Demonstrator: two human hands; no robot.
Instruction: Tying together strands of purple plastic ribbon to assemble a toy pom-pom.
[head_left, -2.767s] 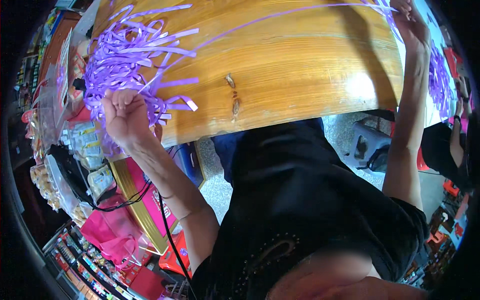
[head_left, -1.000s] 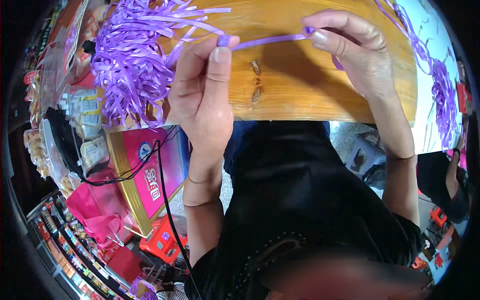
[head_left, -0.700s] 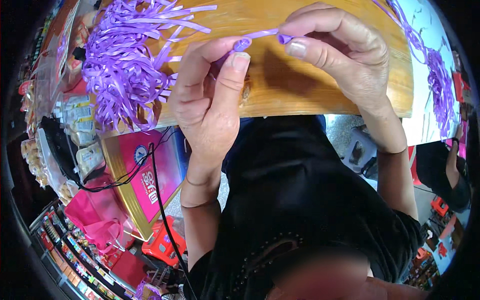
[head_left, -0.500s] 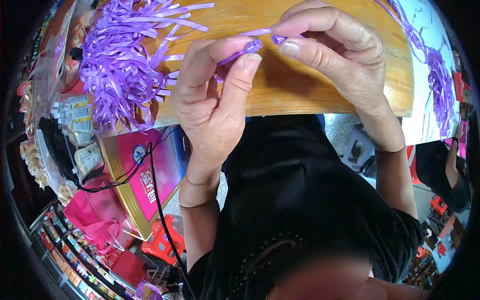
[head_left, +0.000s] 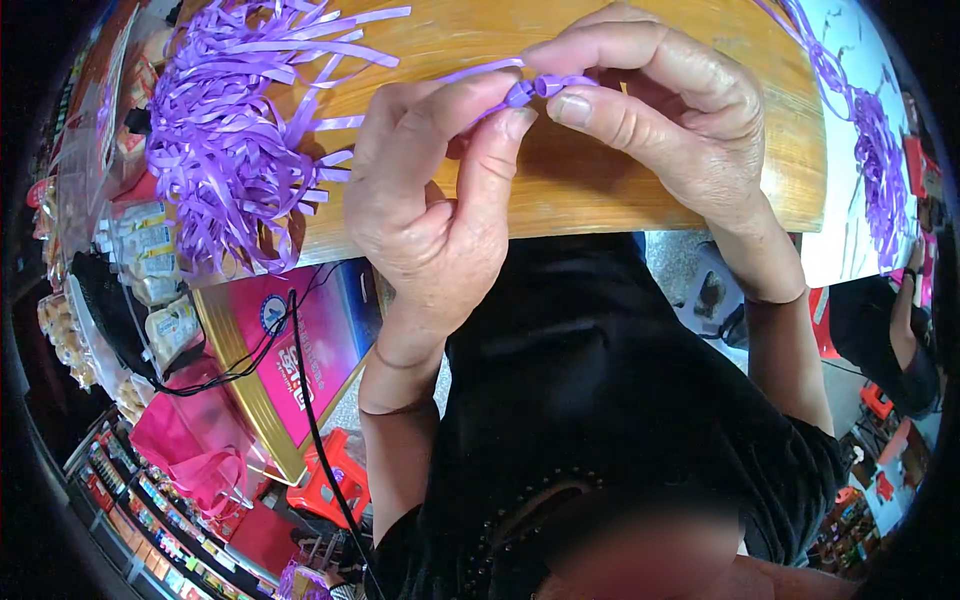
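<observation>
Thumb and forefinger of the left hand [head_left: 435,205] clamp a small, shiny purple tube-like piece [head_left: 519,95]; those of the right hand [head_left: 670,125] pinch a second purple tube-like piece [head_left: 546,86], ends meeting or nearly so, above the yellow-brown wooden table [head_left: 600,205]. Leftward lies a tangled heap of flat purple ribbons [head_left: 235,140].

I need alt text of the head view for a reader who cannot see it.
A person's left hand and right hand pinch small purple pieces close together above a wooden table. A heap of purple ribbons lies at left; another purple bundle is on a white surface at right.
</observation>
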